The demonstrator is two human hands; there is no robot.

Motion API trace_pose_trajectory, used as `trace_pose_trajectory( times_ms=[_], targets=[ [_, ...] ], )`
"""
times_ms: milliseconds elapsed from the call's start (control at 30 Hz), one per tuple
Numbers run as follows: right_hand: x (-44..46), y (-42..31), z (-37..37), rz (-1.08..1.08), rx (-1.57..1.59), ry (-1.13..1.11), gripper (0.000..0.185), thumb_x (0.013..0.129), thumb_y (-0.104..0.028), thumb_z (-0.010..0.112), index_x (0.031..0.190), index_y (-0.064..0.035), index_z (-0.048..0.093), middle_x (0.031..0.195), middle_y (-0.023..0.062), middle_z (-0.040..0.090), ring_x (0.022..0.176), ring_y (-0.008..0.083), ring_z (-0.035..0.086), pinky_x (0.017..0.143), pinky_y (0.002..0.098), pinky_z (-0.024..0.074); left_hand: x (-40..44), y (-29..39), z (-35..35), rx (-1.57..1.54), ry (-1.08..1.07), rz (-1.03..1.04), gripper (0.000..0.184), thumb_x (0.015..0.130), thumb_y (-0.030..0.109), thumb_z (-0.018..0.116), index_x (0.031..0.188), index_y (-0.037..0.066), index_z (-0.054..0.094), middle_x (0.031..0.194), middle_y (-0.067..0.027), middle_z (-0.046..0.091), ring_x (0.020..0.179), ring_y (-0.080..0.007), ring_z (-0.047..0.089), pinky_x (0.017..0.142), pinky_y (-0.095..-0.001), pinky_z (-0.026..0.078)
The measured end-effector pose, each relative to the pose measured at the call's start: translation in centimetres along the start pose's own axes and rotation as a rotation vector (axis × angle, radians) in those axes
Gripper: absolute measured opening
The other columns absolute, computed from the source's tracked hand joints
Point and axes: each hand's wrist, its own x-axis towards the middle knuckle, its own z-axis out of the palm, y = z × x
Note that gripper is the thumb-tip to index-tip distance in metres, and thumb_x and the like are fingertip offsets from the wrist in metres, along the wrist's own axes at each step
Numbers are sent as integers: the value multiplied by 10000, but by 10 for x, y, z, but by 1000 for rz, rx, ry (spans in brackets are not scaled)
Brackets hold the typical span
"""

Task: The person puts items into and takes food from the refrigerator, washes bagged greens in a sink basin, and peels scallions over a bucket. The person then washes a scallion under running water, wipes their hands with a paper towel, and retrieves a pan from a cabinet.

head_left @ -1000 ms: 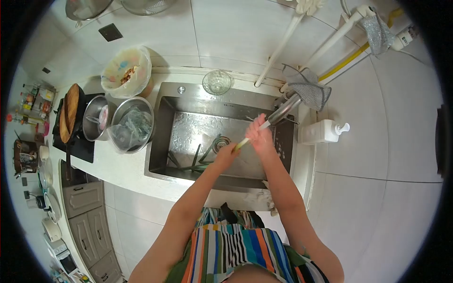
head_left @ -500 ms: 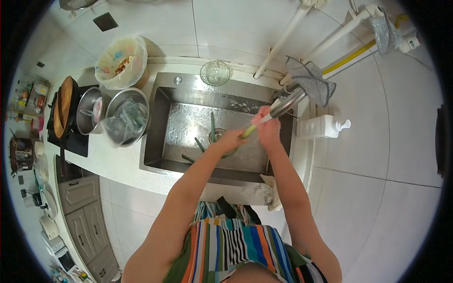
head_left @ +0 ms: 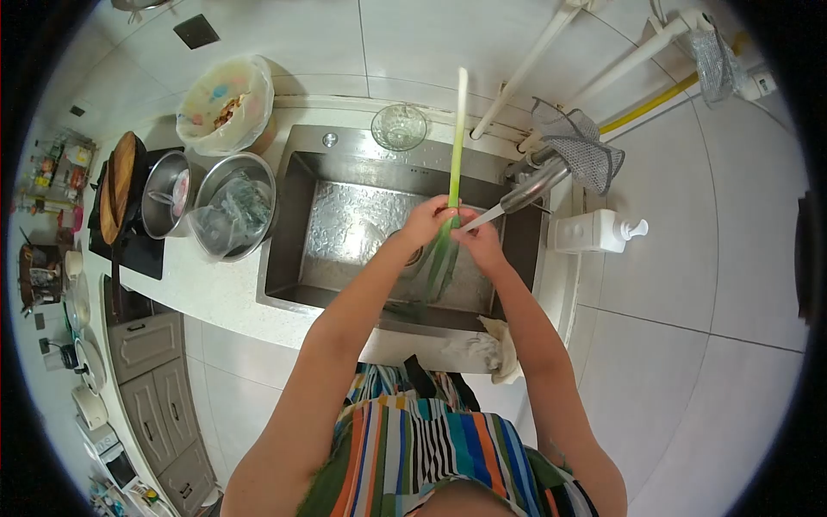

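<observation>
Over the sink [head_left: 345,250], a long green onion [head_left: 457,164] is held with its white end pointing toward the wall and its green leaves hanging toward me. My left hand [head_left: 426,221] is closed round the middle of the stalk. Close beside it, my right hand [head_left: 480,241] has its fingers closed on the onion where the leaves begin. Water from the faucet [head_left: 534,185] runs in a stream onto my right hand and the onion. The leaf tips are blurred low in the basin.
A glass bowl [head_left: 399,127] stands on the sink's back rim. Left of the sink are a metal bowl [head_left: 267,194] with a plastic bag and a lined bin [head_left: 194,112] holding scraps. A white pump bottle [head_left: 590,231] stands at the right; a cloth [head_left: 504,349] lies on the front edge.
The green onion has swung from slanting toward the faucet to pointing at the wall, with its leaves gathered below my hands. My left hand has moved up, nearer my right hand.
</observation>
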Motion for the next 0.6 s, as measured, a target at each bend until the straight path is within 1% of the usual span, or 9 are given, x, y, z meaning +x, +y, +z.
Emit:
trace_pose_trajectory(
  times_ms=[67, 167, 233, 267, 333, 400, 500, 567, 600],
  targets=[
    [1, 1, 0, 46, -85, 47, 377, 689, -17, 535, 1047, -69, 428, 850, -4, 449, 791, 99, 446, 707, 234, 366, 1, 2, -5, 57, -49, -44, 283, 753, 49, 491, 1034, 67, 459, 885, -51, 529, 811, -132, 500, 724, -258, 400],
    [2, 7, 6, -88, -229, 123, 300, 685, -32, 543, 965, -70, 441, 768, -22, 419, 692, 76, 424, 626, 214, 362, -2, 6, -7, 163, -104, -57, 330, 748, 26, 475, 1070, 72, 421, 897, -62, 529, 824, -153, 505, 730, -271, 401],
    [3, 20, 13, -232, -284, 213, 236, 699, -55, 539, 918, -37, 454, 790, 30, 482, 692, 111, 450, 611, 248, 375, -6, 7, -6, 215, -117, -30, 344, 744, 14, 466, 1078, 70, 406, 905, -74, 529, 826, -168, 509, 732, -279, 402],
    [4, 29, 13, -231, -283, 211, 236, 699, -55, 539, 918, -37, 454, 790, 30, 482, 692, 111, 450, 611, 248, 375, -7, 6, -4, 301, -102, -29, 348, 739, 12, 465, 1078, 68, 406, 913, -92, 528, 834, -193, 512, 738, -287, 400],
    [7, 36, 20, -142, -56, 234, 178, 727, -92, 508, 888, -30, 462, 740, 25, 479, 686, 96, 445, 613, 249, 375, -8, 1, -1, 387, -77, -35, 352, 735, 11, 464, 1078, 67, 406, 921, -111, 527, 841, -218, 514, 743, -296, 398],
    [3, 30, 19, -91, -78, 220, 143, 736, -75, 485, 874, -53, 455, 696, -1, 439, 630, 77, 408, 564, 224, 350, -8, -8, 0, 437, -101, 100, 355, 728, 15, 464, 1075, 70, 413, 928, -136, 522, 853, -256, 511, 747, -310, 397],
    [-1, 16, 18, -67, -164, 211, 112, 747, -66, 466, 857, -68, 449, 633, -33, 402, 551, 49, 357, 492, 197, 309, -11, -26, 5, 435, -62, 80, 348, 712, 26, 489, 1052, 80, 436, 930, -141, 523, 855, -266, 512, 738, -321, 400],
    [0, 20, 17, -94, -228, 204, 108, 749, -73, 470, 855, -59, 451, 612, -38, 405, 526, 39, 343, 469, 196, 294, -24, 1, 6, 343, -24, 21, 325, 704, 31, 502, 1022, 79, 454, 924, -136, 525, 844, -262, 515, 731, -321, 402],
    [3, 29, 18, -108, -95, 173, 120, 748, -85, 481, 859, -51, 453, 613, -37, 411, 526, 41, 349, 469, 197, 297, -29, 11, 5, 256, 10, -37, 302, 696, 37, 515, 992, 78, 473, 918, -132, 527, 833, -258, 518, 723, -321, 405]
  ],
)
